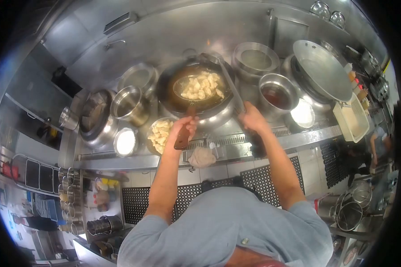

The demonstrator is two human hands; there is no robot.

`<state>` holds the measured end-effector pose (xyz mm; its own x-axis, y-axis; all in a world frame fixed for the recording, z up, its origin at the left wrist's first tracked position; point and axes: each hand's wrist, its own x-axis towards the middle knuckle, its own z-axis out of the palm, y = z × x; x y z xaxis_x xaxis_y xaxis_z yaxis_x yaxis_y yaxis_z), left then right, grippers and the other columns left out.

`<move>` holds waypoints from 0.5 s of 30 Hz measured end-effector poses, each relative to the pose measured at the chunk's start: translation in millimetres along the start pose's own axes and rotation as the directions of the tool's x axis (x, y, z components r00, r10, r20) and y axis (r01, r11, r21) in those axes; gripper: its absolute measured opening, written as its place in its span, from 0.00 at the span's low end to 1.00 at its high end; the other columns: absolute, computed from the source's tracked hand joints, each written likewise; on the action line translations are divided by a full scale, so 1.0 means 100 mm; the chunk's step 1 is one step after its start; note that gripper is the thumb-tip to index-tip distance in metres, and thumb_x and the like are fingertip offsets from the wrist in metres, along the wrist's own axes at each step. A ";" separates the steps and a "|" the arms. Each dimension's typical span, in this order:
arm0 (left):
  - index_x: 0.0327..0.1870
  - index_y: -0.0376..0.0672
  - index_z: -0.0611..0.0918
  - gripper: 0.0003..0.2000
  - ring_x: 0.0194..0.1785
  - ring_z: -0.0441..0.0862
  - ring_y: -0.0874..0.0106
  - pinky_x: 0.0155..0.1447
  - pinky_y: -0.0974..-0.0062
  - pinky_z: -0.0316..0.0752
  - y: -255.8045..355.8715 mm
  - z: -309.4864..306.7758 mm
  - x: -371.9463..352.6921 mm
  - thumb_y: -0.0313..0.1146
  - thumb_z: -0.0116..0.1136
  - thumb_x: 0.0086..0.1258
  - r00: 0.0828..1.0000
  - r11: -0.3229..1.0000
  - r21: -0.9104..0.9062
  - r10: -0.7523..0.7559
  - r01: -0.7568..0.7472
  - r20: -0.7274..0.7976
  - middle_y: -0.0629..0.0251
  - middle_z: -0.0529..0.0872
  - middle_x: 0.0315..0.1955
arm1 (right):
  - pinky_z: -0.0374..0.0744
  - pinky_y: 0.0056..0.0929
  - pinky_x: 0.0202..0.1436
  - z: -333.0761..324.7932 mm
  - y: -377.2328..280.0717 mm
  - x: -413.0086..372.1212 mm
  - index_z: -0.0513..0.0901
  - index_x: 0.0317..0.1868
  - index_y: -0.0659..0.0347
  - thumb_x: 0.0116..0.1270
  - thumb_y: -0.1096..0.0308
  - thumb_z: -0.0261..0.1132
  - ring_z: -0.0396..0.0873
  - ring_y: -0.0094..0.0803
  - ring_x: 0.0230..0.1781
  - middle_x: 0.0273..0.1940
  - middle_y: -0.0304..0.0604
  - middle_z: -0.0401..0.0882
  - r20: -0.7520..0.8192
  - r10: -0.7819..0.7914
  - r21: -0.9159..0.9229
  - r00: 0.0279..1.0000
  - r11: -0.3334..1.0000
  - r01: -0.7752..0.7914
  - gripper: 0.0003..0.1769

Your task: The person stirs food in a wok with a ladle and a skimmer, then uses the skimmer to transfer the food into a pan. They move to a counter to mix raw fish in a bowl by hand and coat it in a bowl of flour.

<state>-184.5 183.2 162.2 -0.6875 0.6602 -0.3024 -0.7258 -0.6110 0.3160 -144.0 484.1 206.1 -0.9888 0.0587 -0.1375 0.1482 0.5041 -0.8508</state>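
Observation:
My left hand is closed around the brown handle of a skimmer, whose round head lies in the wok. Pale golden fried pieces are heaped on the skimmer and in the oil around it. The dark wok sits on the range in front of me. In my right hand is the long metal handle of a ladle; its bowl is at the wok's far right rim. Beside my left wrist stands a bowl of pale pieces; their exact kind cannot be made out.
Metal pots stand left of the wok. A pot of dark reddish liquid and a large pale wok are on the right. A crumpled cloth lies at the counter's front edge. Another person is at far right.

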 end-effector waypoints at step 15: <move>0.44 0.28 0.72 0.10 0.22 0.73 0.82 0.23 0.85 0.74 0.35 0.15 -0.24 0.28 0.49 0.71 0.939 0.900 0.423 0.051 0.104 -0.339 0.67 0.76 0.25 | 0.75 0.46 0.54 -0.07 0.33 0.74 0.76 0.51 0.70 0.56 0.64 0.58 0.78 0.58 0.50 0.47 0.66 0.79 0.036 -0.100 -0.410 0.994 0.906 0.106 0.24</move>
<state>-193.2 153.1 194.1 -0.6907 0.4412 -0.5730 -0.7148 -0.2964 0.6334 -212.0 511.4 171.0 -0.9973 -0.0228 -0.0700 0.0218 0.8161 -0.5775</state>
